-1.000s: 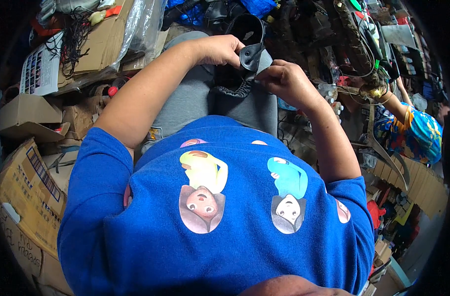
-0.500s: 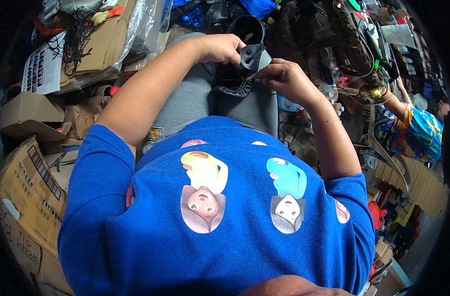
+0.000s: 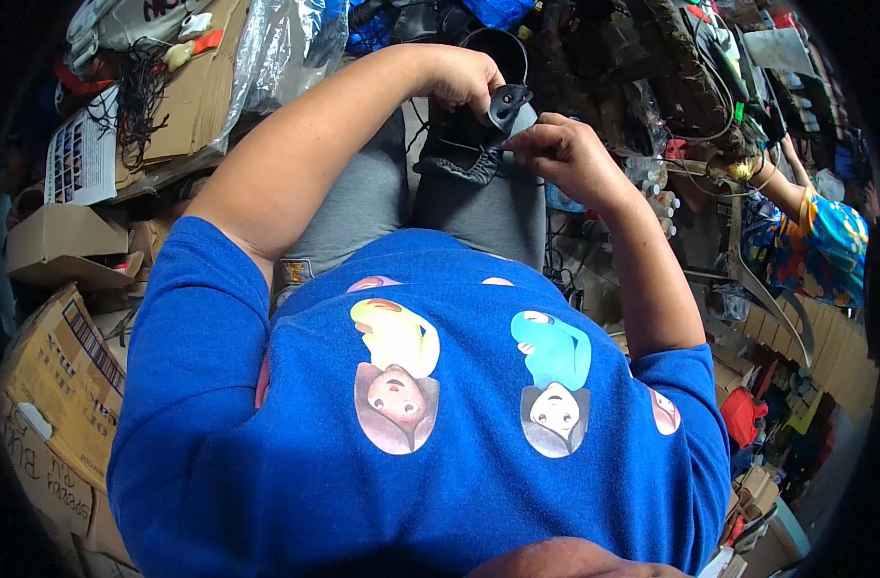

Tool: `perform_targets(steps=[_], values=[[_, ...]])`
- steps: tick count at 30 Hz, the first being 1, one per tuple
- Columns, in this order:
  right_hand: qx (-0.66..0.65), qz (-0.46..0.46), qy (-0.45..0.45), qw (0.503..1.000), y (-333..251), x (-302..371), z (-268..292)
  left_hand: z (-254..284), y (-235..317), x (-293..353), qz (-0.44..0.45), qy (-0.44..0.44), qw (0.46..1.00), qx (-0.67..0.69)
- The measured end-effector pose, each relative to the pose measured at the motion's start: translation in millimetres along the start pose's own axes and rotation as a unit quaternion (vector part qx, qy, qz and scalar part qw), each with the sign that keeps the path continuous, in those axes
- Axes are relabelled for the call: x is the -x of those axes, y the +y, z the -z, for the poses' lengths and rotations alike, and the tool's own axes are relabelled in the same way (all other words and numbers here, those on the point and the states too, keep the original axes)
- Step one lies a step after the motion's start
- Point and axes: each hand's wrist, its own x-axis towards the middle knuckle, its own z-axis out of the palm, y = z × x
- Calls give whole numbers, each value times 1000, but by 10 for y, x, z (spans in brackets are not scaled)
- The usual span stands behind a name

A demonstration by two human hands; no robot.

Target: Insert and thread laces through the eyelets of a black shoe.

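Between my knees is a black leather piece (image 3: pixel 508 99) that looks like a shoe upper, with eyelet holes, a grey inner face and a gathered, ruffled edge nearer me. My left hand (image 3: pixel 462 79) grips its far left side, fingers bent round the edge beside the eyelets. To the right, my right hand (image 3: pixel 559 154) is closed in a pinch at the flap's lower corner. A thin line like a thread runs to those fingertips; whatever lies between them is too small to make out. A dark round opening (image 3: pixel 498 53) shows beyond my left hand.
Cardboard boxes (image 3: pixel 64 246) and flattened cardboard (image 3: pixel 194 106) with clear plastic lie at the left. Cluttered shelves and small bottles (image 3: pixel 660 202) stand at the right. Another person in a bright floral shirt (image 3: pixel 830 246) reaches in there, near a curved blade-like strip (image 3: pixel 777 313).
My left hand and forearm have shifted slightly up and to the right, and the eyelet flap has turned with them. My right hand stays pinched in nearly the same place.
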Motion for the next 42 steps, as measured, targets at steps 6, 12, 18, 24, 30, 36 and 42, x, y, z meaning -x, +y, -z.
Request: perform_targets(steps=[6,12,18,24,30,36,42], values=[[-52,-6,-8,999,60,27,79,28,40,-13,-1,-40,998,45],[-35,-2,32,999,8,54,-8,81,39,7,5,-52,996,67],[3,49,66,997,120,-19,15,129,92,-9,26,-72,995,68],[52,146,66,986,136,-113,85,157,22,-37,18,-104,992,71],[-54,55,38,996,224,-22,1,189,9,-59,15,-120,992,39],[-69,39,61,995,220,28,-68,200,49,-35,51,-119,990,59],[-88,27,73,993,209,13,-82,258,60,-107,65,-141,986,64]])
